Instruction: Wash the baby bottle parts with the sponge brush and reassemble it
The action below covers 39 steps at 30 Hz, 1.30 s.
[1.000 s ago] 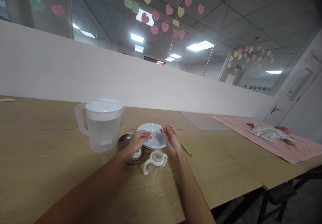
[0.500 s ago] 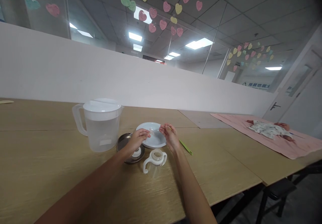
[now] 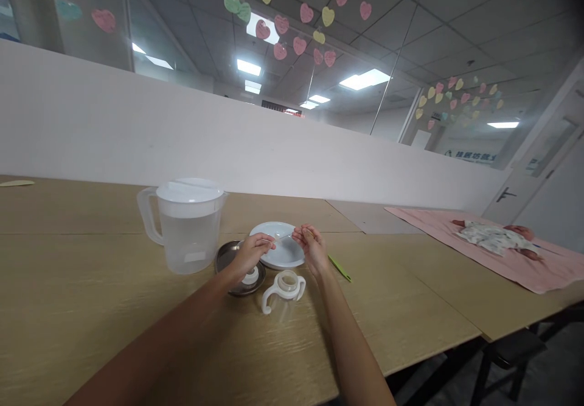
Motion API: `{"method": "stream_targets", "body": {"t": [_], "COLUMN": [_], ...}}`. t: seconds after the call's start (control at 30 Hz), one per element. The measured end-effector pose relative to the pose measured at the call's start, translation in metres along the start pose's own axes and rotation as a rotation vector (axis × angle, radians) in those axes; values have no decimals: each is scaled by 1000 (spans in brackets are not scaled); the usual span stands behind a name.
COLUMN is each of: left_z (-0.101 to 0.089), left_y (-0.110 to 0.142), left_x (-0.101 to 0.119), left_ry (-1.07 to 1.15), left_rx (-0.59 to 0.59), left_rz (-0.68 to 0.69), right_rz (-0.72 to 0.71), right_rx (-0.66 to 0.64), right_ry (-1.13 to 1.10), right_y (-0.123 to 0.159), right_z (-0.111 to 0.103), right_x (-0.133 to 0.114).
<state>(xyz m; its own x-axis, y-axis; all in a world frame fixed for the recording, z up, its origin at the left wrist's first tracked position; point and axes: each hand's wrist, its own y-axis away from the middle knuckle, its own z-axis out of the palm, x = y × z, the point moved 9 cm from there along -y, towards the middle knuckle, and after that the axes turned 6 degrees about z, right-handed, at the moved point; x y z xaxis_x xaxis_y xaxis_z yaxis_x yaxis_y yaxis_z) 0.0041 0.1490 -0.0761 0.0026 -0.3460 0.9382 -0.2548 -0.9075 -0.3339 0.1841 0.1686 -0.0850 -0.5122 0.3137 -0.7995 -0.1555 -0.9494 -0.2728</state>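
Over the white bowl, a thin, pale, straw-like tube runs between my two hands. My left hand pinches its left end, and the fingers of my right hand are closed on the right end. Whether something thinner sits inside it is too small to tell. Just below, a clear baby bottle with a white two-handled collar stands upright, its mouth uncovered. Partly behind my left wrist lies a round metal dish with a white ring-shaped part in it.
A lidded, translucent water jug stands left of the dish. Right of my right hand lies a green stick-like tool. Farther right, a clothed baby doll rests on a pink cloth. A white wall backs the table.
The view has shifted slightly, so everything sits a little farther right. Both hands keep their hold on the tube over the bowl, with hardly any movement.
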Motion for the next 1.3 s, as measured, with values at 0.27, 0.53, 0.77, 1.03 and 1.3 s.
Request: {"method": "stream_targets", "body": {"t": [0.27,0.53,0.77,1.03,1.3], "left_z": [0,-1,-1,-1,-2], "left_y": [-1,-2,1,1,0], "left_x": [-1,-3,1,2,-2], "left_ry": [32,13,23,34,27], "left_rx": [8,19,21,18,28], "left_rz": [14,1,11,19,-1], "right_rz": [17,-13,-9,-31,-10], "right_rx": [-29,9,-9,17,-13], "right_ry": [-40,-15,-1,3,27], "right_y": [0,0,2,3,5], "right_z": [2,-1,1,0,4], "right_x": [0,-1,-3,-3,-7]}}
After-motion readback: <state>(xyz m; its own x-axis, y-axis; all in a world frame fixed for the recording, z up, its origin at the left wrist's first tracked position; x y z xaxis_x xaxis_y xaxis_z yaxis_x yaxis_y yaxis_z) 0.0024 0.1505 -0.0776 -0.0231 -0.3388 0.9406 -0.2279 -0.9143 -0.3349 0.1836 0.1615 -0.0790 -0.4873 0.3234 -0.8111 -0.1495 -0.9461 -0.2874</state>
